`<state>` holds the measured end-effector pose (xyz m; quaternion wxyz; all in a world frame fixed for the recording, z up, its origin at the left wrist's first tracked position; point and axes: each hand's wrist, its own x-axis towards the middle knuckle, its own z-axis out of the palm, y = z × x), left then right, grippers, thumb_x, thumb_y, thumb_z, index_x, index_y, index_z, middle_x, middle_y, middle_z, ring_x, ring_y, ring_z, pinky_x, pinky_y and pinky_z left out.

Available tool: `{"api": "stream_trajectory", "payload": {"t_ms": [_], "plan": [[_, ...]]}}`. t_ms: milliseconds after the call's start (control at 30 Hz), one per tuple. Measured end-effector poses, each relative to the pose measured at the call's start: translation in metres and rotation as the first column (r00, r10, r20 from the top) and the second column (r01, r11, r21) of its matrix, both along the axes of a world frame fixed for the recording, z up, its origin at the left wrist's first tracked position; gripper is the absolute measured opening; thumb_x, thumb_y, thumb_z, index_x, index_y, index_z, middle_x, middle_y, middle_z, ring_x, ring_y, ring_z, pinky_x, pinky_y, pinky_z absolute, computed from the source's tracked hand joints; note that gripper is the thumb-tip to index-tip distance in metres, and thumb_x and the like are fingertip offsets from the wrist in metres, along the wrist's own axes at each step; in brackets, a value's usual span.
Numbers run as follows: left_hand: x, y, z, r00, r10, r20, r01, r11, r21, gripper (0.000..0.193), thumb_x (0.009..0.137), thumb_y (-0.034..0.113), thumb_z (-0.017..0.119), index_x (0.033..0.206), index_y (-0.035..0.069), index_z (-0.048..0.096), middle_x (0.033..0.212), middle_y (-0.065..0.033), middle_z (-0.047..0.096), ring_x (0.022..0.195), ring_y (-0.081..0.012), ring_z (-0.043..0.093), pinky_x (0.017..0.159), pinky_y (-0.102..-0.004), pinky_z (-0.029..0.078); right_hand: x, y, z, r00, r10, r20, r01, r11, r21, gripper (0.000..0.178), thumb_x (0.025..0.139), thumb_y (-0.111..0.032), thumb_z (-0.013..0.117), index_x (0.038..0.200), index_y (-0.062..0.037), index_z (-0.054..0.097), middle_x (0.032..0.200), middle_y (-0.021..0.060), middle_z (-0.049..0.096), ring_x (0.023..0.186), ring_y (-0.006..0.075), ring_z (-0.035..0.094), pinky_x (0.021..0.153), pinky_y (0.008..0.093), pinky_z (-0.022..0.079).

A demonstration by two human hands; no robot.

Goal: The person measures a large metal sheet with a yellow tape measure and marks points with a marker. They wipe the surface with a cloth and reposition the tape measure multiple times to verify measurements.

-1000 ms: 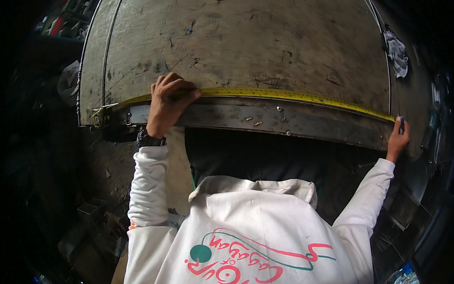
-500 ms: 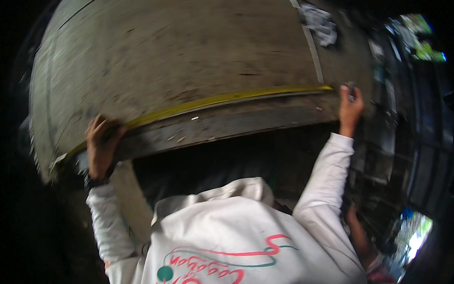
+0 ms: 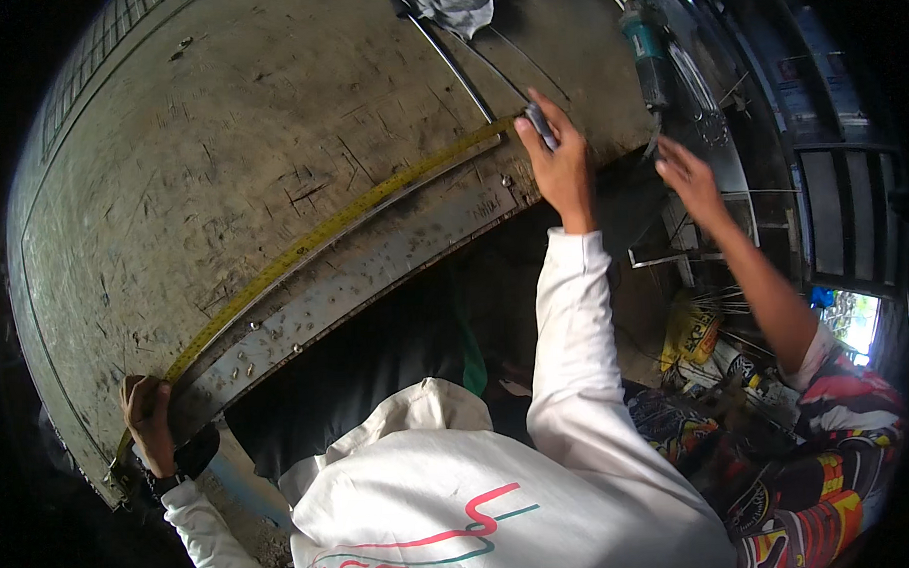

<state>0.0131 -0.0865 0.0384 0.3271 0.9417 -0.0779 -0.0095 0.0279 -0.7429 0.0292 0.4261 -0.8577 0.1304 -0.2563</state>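
A yellow tape measure blade [image 3: 318, 234] stretches across the worktable along a thin silver rod [image 3: 265, 294]. At its left end, near the table's corner, my left hand [image 3: 149, 420] has its fingers curled down over the blade; their tips are partly hidden. My right hand [image 3: 563, 175] is closed around the small grey tape measure case [image 3: 542, 127] at the other end, slightly blurred. Beside that case, a second metal rod [image 3: 454, 68] runs away toward the far side.
A grey metal strip [image 3: 374, 279] with small metal bits lines the worktable's [image 3: 298, 109] near edge. A grey cloth [image 3: 450, 6] and a teal power tool [image 3: 647, 57] lie at the far side. On the right, another person's hand [image 3: 691, 183] reaches toward the tool. Littered packaging [image 3: 691, 331] lies below.
The view has swung to the right, bringing the teal tool and the other person's arm into sight. Both hands still hold the stretched tape measure. The picture is sharper.
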Motion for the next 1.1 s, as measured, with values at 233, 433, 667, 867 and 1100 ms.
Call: {"api": "stream_trajectory", "payload": {"t_ms": [233,433,667,867,1100], "plan": [[-0.003,0.005,-0.002,0.998,0.039,-0.058,-0.041,0.999,-0.022,0.014,0.09,0.004,0.074,0.098,-0.001,0.064,0.098,-0.0081,0.055,0.093,-0.0239,0.056,0.086,-0.033,0.044,0.018,-0.026,0.001,0.96,0.069,-0.272,-0.092,0.993,-0.074,0.032,0.097,-0.032,0.077,0.099,-0.0014,0.069,0.073,0.0026,0.053,0.07,0.0116,0.045,0.063,0.0326,0.041],[0.003,0.001,-0.001,0.999,-0.033,-0.034,0.032,0.999,-0.019,0.013,0.089,0.004,0.073,0.096,-0.001,0.063,0.097,-0.0081,0.054,0.094,-0.0235,0.055,0.087,-0.0321,0.043,0.021,-0.047,0.02,0.907,0.14,-0.398,-0.214,0.966,-0.148,0.034,0.096,-0.034,0.077,0.099,-0.0007,0.069,0.072,0.0043,0.052,0.07,0.0119,0.044,0.064,0.0337,0.041],[-0.01,0.013,0.0,0.993,0.062,-0.098,-0.047,0.989,0.143,0.02,0.096,0.018,0.07,0.095,0.0,0.063,0.094,-0.0089,0.051,0.09,-0.0251,0.053,0.084,-0.0341,0.044,0.035,-0.043,0.016,0.905,0.168,-0.392,-0.27,0.937,-0.223,0.05,0.093,-0.033,0.079,0.121,0.008,0.071,0.111,0.0203,0.076,0.1,0.0255,0.071,0.091,0.0387,0.054],[0.007,-0.039,0.011,0.919,-0.005,0.395,-0.086,0.973,0.213,0.034,0.079,0.029,0.088,0.107,0.013,0.077,0.112,-0.0079,0.067,0.109,-0.0297,0.06,0.098,-0.0434,0.043,0.01,-0.102,-0.021,0.947,0.136,-0.29,-0.193,0.966,-0.174,0.029,0.102,-0.027,0.071,0.111,0.0006,0.069,0.096,0.0042,0.07,0.092,0.0128,0.063,0.086,0.0305,0.05],[-0.047,-0.08,-0.002,0.803,0.148,0.577,-0.254,0.961,0.108,0.041,0.081,0.02,0.087,0.12,0.017,0.076,0.104,-0.0067,0.067,0.098,-0.0268,0.063,0.088,-0.0426,0.046,0.019,-0.101,-0.014,0.947,0.134,-0.292,-0.204,0.953,-0.226,0.036,0.102,-0.034,0.073,0.11,0.0001,0.068,0.098,0.0027,0.069,0.095,0.0126,0.06,0.089,0.0297,0.049]]}}
